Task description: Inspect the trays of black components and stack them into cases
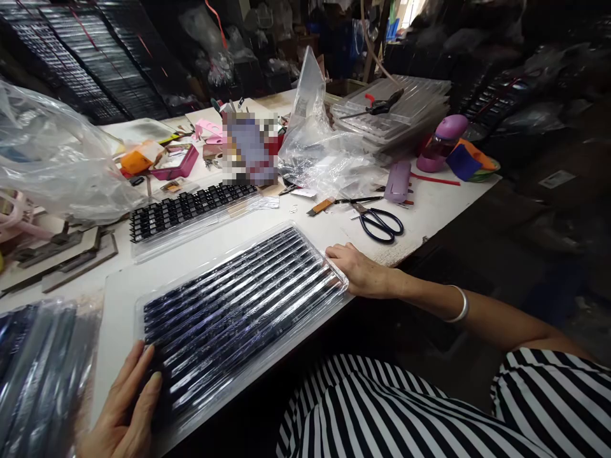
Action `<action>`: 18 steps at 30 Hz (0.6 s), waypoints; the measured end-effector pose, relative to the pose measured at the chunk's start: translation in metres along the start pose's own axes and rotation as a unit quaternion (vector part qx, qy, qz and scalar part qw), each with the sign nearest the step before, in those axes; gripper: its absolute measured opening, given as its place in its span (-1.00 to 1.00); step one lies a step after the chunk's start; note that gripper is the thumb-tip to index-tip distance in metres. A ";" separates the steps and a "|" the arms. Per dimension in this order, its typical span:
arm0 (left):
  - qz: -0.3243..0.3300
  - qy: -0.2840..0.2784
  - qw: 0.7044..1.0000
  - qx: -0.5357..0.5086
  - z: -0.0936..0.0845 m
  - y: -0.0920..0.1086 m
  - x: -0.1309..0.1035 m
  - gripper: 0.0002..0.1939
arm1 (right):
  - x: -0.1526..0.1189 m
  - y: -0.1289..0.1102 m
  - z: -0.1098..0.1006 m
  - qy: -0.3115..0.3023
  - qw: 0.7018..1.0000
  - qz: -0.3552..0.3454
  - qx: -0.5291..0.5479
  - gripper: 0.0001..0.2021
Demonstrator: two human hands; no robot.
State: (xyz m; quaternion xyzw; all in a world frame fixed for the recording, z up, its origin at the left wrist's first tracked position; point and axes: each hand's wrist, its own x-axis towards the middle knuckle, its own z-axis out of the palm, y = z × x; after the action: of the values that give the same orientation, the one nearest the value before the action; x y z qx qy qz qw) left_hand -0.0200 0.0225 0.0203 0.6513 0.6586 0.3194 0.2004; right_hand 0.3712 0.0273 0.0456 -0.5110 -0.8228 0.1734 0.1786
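A clear plastic tray [243, 318] lies at a slant on the white table in front of me, filled with rows of dark, shiny strips. My right hand [358, 270] is closed around its far right corner, fingers curled at the rim. At the near left end, my left hand [126, 401] grips the tray's edge, with the thumb on the near side and the fingers along the rim. Just beyond lies a second clear tray holding rows of small black parts [191, 213]. Dark-handled scissors [379, 222] rest past my right hand.
Plastic-wrapped dark strips [42, 375] lie at the left. Crumpled clear bags [57, 152] and stacked clear trays [391, 114] stand farther back. A purple bottle [442, 143], a purple case [398, 182] and an orange cutter [321, 207] sit toward the right. The table's edge [424, 240] runs beside my right arm.
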 end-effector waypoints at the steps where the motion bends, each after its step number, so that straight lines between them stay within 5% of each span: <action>1: -0.003 -0.001 1.000 -0.001 0.000 0.000 0.000 -0.52 | 0.000 0.001 0.001 0.004 1.000 -0.004 0.013 -0.89; 8: -0.004 -0.003 1.000 -0.005 -0.001 -0.002 0.000 -0.51 | -0.002 0.009 0.005 0.037 0.995 -0.018 0.091 -0.87; 18: 0.006 0.009 1.000 0.006 0.002 -0.003 0.001 -0.51 | 0.000 0.007 -0.004 -0.011 0.969 0.053 0.242 -0.92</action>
State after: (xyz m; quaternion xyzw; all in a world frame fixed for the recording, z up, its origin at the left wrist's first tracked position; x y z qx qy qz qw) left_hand -0.0212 0.0237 0.0168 0.6536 0.6580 0.3231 0.1885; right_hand 0.3781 0.0301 0.0456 -0.4932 -0.7299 0.3825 0.2787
